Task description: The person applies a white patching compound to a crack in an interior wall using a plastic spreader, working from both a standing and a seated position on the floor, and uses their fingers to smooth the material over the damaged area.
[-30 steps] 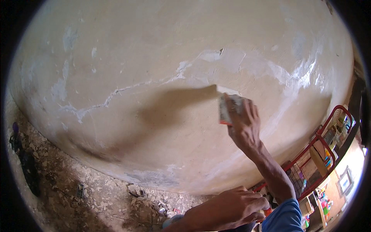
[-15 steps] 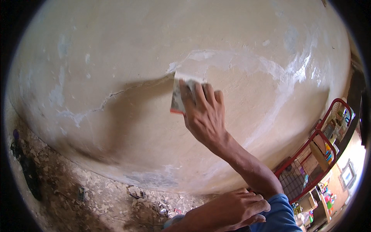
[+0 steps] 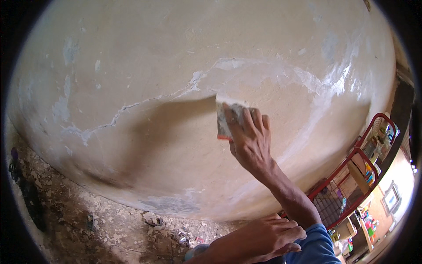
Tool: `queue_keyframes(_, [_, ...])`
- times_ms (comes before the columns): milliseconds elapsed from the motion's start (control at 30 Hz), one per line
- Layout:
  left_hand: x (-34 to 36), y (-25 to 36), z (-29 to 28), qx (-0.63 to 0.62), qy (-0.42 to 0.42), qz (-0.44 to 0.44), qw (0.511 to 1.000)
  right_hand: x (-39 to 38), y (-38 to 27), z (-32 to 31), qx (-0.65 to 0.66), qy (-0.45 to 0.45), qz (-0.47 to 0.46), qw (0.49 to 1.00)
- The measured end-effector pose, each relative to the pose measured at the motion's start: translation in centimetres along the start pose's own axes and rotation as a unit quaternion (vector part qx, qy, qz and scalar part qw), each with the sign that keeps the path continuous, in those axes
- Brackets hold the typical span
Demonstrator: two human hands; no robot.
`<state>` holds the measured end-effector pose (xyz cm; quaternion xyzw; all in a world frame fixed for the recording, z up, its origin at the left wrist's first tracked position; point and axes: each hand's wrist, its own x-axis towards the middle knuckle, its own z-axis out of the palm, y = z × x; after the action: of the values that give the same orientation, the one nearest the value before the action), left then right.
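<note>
My right hand (image 3: 252,141) is closed round a flat, wide putty scraper (image 3: 223,125) with a grey, smeared face and a reddish lower edge. Its pale upper edge is against or very near the beige wall (image 3: 167,149); contact is hard to make out. Up and left of the scraper, a jagged crack (image 3: 116,118) with white filler along it crosses the wall. A smoothed whitish patch (image 3: 259,72) lies above the hand. Low in the view, my left hand (image 3: 274,237) crosses in front of my right upper arm, fingers curled; whatever they hold is hidden.
A red metal-framed rack (image 3: 343,189) with wire mesh stands close to the wall at the right. Shelves with colourful items (image 3: 368,224) show behind it. Along the wall's foot, the floor (image 3: 118,224) is strewn with pale flakes and small debris. A dark object (image 3: 30,198) lies far left.
My right hand and the scraper have moved right and slightly down, away from the crack, uncovering the whitish filler beside it. My left hand has barely moved.
</note>
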<state>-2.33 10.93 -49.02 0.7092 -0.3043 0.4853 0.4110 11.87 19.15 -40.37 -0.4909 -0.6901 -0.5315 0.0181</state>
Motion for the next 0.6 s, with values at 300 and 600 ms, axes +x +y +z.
queue_keyframes(300, [0.6, 0.7, 0.5, -0.031, -0.004, 0.049, 0.998, 5.3, 7.1, -2.3, -0.129, 0.167, 0.209, 0.955])
queue_keyframes(600, [0.7, 0.8, 0.9, -0.03, -0.021, 0.07, 0.997, 3.6, -6.3, 1.1, -0.012, -0.038, -0.077, 0.996])
